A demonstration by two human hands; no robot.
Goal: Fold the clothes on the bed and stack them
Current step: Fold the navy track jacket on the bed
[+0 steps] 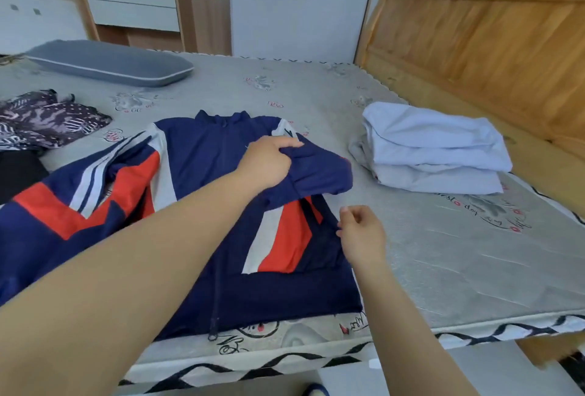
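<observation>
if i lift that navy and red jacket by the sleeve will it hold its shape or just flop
Likely floppy: the jacket lies creased, and the sleeve bunches where the left hand grips it. Probably light, since a few fingers raise that fold. It may slide on the mattress, so the right hand at its edge could steady it.

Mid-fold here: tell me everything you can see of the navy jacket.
The navy jacket has red and white panels, a stand collar and a front zip. It lies front up on the mattress, hem at the near edge. The left hand grips its folded-in sleeve; the right hand pinches its side edge.
</observation>
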